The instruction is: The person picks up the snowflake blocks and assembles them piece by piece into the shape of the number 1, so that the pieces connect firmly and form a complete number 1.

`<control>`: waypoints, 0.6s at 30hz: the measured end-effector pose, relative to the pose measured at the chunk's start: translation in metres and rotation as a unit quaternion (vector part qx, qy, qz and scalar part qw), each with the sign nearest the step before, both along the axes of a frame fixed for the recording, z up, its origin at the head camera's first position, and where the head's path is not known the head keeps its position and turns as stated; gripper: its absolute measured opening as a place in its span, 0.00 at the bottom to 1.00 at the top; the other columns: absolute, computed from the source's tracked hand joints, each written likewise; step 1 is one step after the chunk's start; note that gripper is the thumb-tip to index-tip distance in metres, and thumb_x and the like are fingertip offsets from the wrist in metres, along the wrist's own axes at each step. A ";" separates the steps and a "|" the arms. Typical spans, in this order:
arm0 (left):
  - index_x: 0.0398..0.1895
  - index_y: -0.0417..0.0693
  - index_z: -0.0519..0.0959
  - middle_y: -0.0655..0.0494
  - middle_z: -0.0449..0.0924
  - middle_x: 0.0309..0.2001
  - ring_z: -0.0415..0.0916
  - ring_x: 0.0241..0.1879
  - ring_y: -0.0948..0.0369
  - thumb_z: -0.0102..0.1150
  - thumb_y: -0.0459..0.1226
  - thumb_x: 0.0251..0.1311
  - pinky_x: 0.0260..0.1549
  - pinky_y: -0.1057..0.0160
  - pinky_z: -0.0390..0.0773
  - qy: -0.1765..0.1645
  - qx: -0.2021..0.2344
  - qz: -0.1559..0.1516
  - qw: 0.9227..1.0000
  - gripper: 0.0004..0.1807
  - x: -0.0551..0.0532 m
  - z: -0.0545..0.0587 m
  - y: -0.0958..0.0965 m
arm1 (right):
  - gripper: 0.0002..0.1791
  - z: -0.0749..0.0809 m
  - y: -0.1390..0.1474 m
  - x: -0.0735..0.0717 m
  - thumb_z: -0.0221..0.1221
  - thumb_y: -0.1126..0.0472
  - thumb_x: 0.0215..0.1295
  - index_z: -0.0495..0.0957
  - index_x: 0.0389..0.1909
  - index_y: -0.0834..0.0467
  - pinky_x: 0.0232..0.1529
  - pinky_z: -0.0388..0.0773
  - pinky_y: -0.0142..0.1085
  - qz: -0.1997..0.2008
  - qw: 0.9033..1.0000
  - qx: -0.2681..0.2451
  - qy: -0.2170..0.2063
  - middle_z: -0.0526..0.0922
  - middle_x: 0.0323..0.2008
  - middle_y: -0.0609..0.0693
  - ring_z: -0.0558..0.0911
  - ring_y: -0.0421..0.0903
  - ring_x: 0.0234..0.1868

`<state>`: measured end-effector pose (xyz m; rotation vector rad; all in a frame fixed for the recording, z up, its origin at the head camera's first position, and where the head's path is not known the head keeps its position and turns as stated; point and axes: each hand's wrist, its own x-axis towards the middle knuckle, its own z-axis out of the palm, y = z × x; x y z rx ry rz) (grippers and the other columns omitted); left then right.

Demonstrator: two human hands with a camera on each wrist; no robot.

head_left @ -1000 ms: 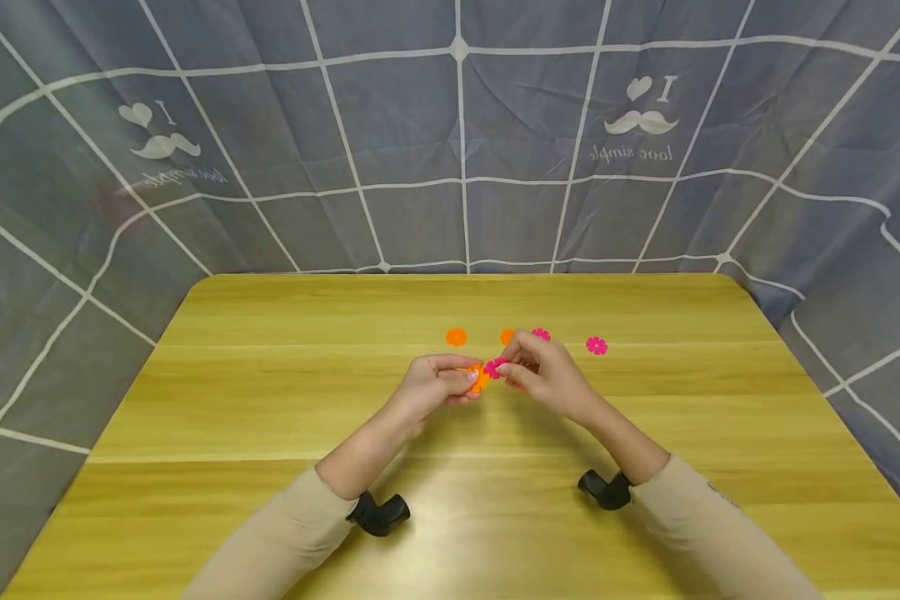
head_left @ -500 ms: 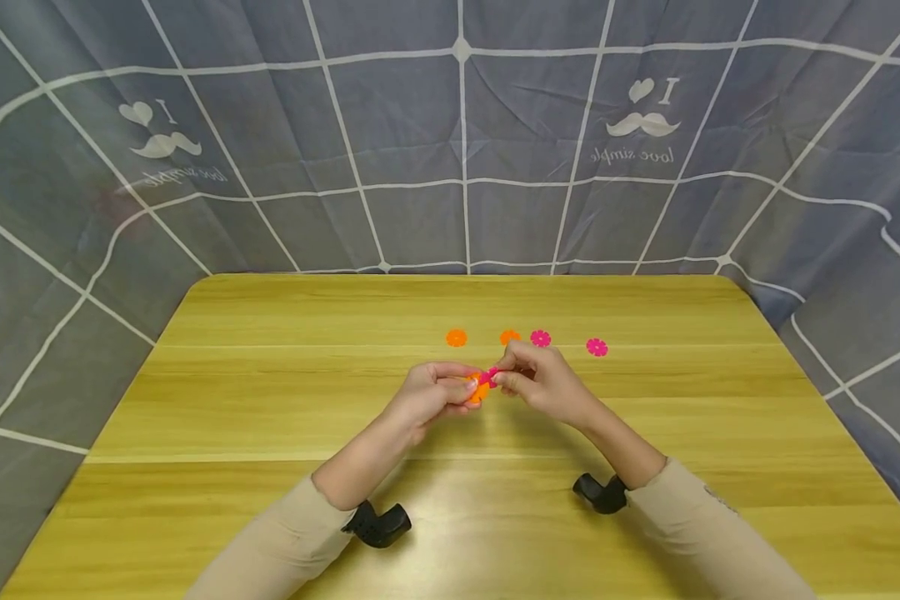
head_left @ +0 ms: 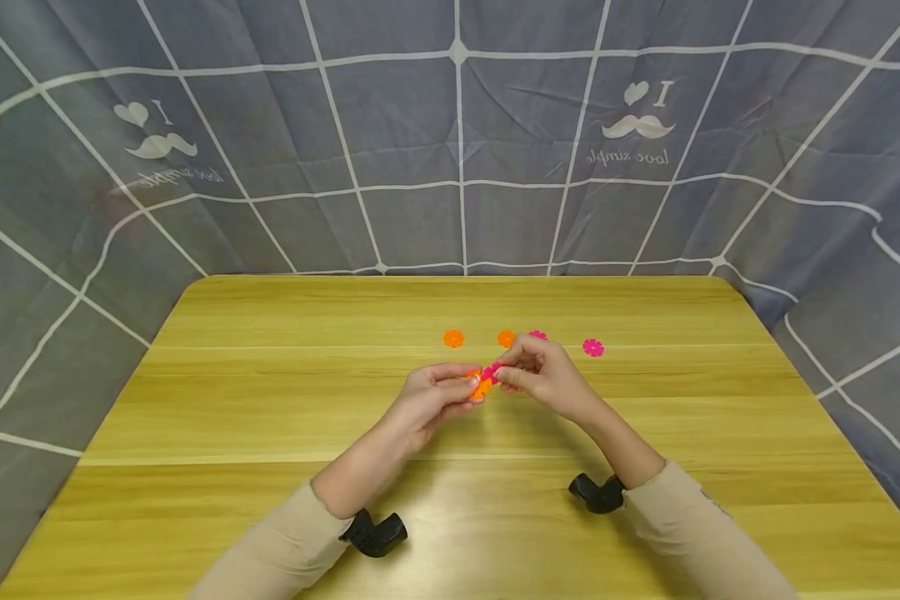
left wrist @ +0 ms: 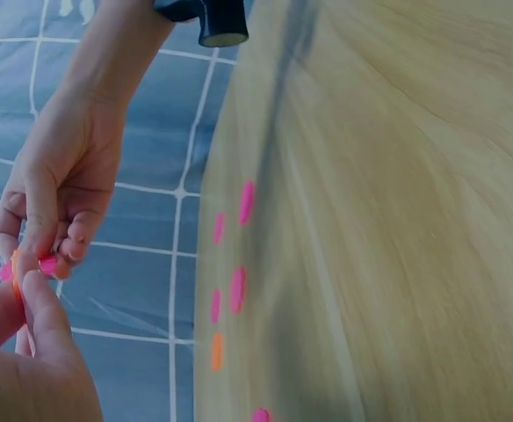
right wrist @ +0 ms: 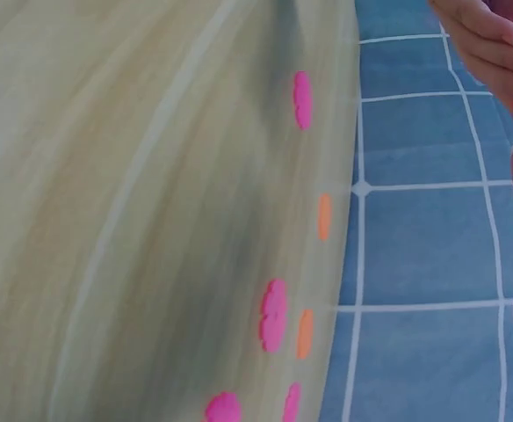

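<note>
In the head view my left hand pinches an orange notched plastic disc between thumb and fingers. My right hand pinches a pink notched disc at its outer edge, set at an angle against the orange one. The two discs touch; fingertips hide whether their slots interlock. Both are held above the table. From the left wrist, the orange disc appears edge-on, with pink disc parts showing on either side. In the right wrist view, fingers mostly cover the discs.
Behind the hands, two orange discs and a pink disc lie on the wooden table, with another pink disc partly covered by the right hand. The wrist views show more pink discs. A grey checked curtain surrounds the table.
The pink disc has turned from showing its face to a slanted angle against the orange disc. Both hands have shifted only slightly and keep their pinches; the loose discs lie as before.
</note>
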<state>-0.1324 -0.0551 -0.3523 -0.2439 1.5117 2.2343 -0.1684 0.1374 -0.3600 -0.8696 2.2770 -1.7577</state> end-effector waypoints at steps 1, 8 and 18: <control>0.56 0.25 0.69 0.55 0.81 0.26 0.79 0.22 0.66 0.52 0.23 0.60 0.23 0.76 0.78 0.001 0.002 -0.004 1.000 0.19 0.000 0.000 0.000 | 0.03 0.000 0.001 0.000 0.58 0.75 0.59 0.74 0.32 0.68 0.29 0.81 0.46 0.002 1.000 0.001 -0.006 0.81 0.29 0.59 0.81 0.47 0.26; 0.56 0.28 0.69 0.54 0.81 0.28 0.80 0.26 0.65 0.52 0.25 0.62 0.28 0.73 0.79 -0.008 0.004 -0.033 0.999 0.19 0.000 -0.007 -0.004 | 0.05 -0.004 0.002 -0.001 0.61 0.71 0.58 0.77 0.35 0.65 0.30 0.81 0.41 -0.006 1.000 0.021 -0.004 0.79 0.29 0.56 0.79 0.51 0.27; 0.58 0.27 0.67 0.52 0.78 0.32 0.79 0.26 0.66 0.49 0.27 0.65 0.27 0.75 0.79 -0.019 0.000 -0.053 0.998 0.19 0.001 -0.015 -0.007 | 0.05 -0.009 0.001 -0.001 0.64 0.67 0.56 0.81 0.33 0.63 0.31 0.77 0.31 -0.011 0.999 0.048 0.005 0.81 0.29 0.52 0.77 0.45 0.30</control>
